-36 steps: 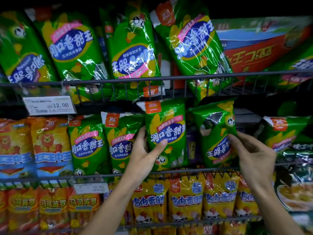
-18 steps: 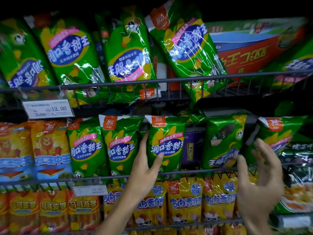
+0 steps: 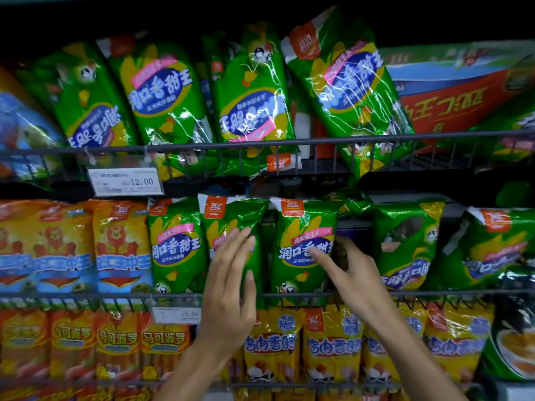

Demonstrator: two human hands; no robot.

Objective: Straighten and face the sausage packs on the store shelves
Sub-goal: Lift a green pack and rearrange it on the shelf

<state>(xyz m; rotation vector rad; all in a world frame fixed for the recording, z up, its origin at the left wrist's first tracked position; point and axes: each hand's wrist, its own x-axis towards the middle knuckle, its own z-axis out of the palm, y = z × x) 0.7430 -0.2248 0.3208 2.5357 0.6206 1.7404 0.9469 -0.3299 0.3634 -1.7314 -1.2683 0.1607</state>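
Observation:
Green sausage packs stand in a row on the middle wire shelf point(image 3: 434, 292). My left hand point(image 3: 231, 287) lies flat, fingers straight, against the front of one upright green pack point(image 3: 231, 212). My right hand point(image 3: 351, 273) holds the right edge of the neighbouring upright green pack point(image 3: 301, 273), thumb across its front and fingers curled behind it. Right of that, another green pack point(image 3: 405, 244) stands upside down, and a tilted one point(image 3: 492, 250) leans at the far right. A further upright green pack point(image 3: 176, 247) stands left of my left hand.
The top shelf holds several large green packs point(image 3: 252, 91), some upside down and leaning over the rail, plus a red box point(image 3: 451, 105). Orange packs point(image 3: 121, 244) fill the middle shelf's left. Yellow packs point(image 3: 333, 345) line the shelf below. A price tag point(image 3: 126, 181) hangs from the top rail.
My right hand left the upside-down pack and moved left to the upright pack's right edge. My left hand shifted from that pack to the one on its left.

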